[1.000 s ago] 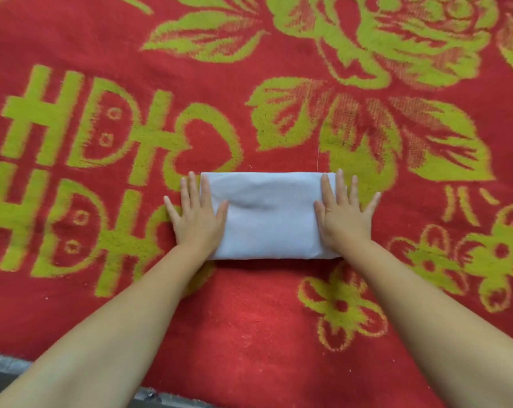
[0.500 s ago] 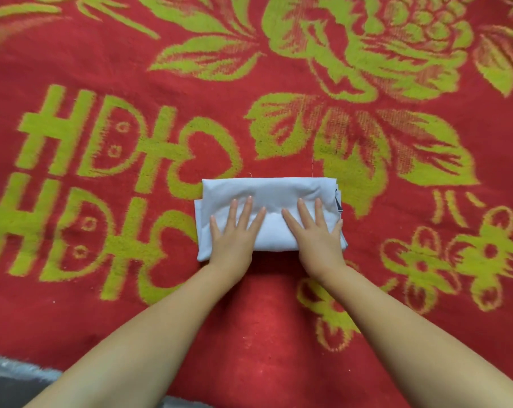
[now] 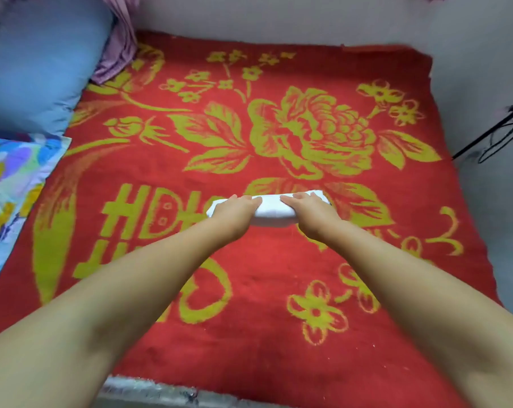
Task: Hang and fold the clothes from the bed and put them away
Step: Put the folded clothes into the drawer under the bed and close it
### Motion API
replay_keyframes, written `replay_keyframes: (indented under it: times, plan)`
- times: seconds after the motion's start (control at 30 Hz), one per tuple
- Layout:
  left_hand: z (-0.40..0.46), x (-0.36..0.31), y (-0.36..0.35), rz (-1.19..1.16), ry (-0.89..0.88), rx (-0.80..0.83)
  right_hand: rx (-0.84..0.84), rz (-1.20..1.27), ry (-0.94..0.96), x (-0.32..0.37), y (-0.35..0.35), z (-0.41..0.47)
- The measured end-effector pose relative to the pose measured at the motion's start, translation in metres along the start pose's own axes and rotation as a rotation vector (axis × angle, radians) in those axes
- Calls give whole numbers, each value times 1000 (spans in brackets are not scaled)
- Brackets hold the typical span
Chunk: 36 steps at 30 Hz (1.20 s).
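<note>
folded white garment (image 3: 274, 212), compact bundle, left hand (image 3: 236, 209) and right hand (image 3: 309, 209) gripping it

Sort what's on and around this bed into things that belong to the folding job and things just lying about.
Part of the job:
- folded white garment
- left hand and right hand, both gripping it
- red blanket it lies on

Just lying about:
- blue pillow
- purple cloth
- multicoloured fabric
- black stand
</note>
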<state>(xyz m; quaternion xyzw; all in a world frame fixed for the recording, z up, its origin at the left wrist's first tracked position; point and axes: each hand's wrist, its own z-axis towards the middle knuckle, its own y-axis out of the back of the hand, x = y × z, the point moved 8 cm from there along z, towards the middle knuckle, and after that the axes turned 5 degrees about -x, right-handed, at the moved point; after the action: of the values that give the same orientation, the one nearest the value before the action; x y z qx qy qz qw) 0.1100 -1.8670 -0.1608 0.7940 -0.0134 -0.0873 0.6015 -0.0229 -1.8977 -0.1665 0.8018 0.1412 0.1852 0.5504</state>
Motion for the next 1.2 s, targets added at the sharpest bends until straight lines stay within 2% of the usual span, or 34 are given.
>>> replay_keyframes:
  times: [0.2, 0.3, 0.4, 0.63, 0.83, 0.93, 1.07, 1.2]
  plan:
    - [-27, -14, 90, 33, 19, -103, -101, -37, 16, 11, 83, -38]
    - [-44, -25, 114, 104, 7, -112, -134, -75, 24, 14, 110, -58]
    - [-69, -41, 131, 60, 19, -148, -171, -128, 68, 19, 131, -79]
    - [-155, -44, 144, 11, 280, -220, -169, -285, 312, 71, 157, -129]
    - [-289, 11, 123, -65, 577, -276, -146, -458, 667, 202, 139, -180]
    - [-386, 42, 100, -160, 750, -313, -121, -488, 870, 288, 111, -216]
    - [-526, 78, 61, -264, 1009, -375, -66, -449, 1035, 403, 68, -272]
    - [-661, 85, 22, -109, 1123, -344, 1, -487, 1245, 517, 11, -351]
